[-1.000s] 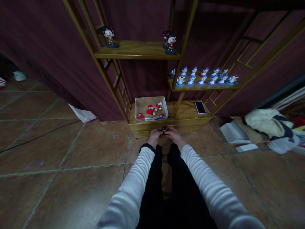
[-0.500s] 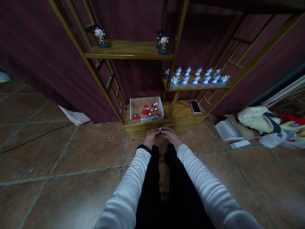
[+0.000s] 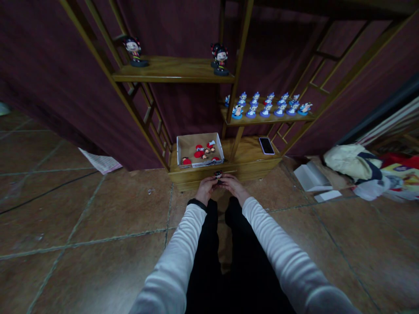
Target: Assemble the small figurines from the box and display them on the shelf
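Observation:
Between my two hands, just in front of the low cabinet, is a small dark-haired figurine [image 3: 218, 175]. My left hand [image 3: 206, 188] grips it from the left, and my right hand [image 3: 234, 185] from the right, with the fingertips meeting around its lower part. That lower part is mostly hidden by the fingers. Directly beyond my hands, a shallow cardboard box [image 3: 186, 141] rests on the cabinet top, with several red round pieces [image 3: 198, 154] and small figurine heads [image 3: 204, 156] lying loose in it.
Dark-haired figurines [image 3: 221, 61] stand on the upper left shelf [image 3: 170, 72]. Several blue-and-white figurines [image 3: 266, 110] line the right shelf. A phone [image 3: 266, 146] lies on the cabinet's right side. An opened white box [image 3: 312, 178] and bags [image 3: 353, 163] lie on the floor at right.
The view has shifted slightly, so the shelf and its figurines appear a little further left. Both hands keep their hold on the figurine, which seems slightly turned.

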`<state>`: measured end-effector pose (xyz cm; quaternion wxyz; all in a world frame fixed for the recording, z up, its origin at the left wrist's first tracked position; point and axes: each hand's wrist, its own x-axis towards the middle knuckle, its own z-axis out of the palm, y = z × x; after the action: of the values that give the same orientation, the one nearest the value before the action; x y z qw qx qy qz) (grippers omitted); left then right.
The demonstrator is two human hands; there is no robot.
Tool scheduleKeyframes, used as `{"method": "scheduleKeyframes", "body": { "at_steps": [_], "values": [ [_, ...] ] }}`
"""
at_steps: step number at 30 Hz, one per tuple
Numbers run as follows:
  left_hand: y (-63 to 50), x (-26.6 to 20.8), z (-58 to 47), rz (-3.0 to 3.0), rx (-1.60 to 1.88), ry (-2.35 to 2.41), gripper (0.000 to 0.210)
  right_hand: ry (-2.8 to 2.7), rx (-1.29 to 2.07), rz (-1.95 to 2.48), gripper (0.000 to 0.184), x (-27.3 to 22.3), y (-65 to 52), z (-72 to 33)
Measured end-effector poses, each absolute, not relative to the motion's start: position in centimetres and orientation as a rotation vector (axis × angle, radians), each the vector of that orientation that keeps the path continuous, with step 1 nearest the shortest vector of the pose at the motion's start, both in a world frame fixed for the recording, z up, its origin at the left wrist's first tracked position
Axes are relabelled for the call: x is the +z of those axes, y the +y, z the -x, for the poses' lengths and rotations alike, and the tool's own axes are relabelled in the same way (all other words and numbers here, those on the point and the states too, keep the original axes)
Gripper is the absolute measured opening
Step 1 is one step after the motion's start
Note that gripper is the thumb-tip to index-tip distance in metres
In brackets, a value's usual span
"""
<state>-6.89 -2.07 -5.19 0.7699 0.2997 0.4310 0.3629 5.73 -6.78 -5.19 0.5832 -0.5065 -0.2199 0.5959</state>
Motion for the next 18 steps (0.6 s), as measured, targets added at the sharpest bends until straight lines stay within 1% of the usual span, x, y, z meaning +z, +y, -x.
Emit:
{"method": "scheduleKeyframes", "body": {
  "at_steps": [18],
  "values": [
    [-2.19, -5.3, 6.32, -0.776, 0.826, 0.951, 0.024, -0.502, 1.461, 1.102, 0.027, -5.82, -6.79, -6.46]
  ]
}}
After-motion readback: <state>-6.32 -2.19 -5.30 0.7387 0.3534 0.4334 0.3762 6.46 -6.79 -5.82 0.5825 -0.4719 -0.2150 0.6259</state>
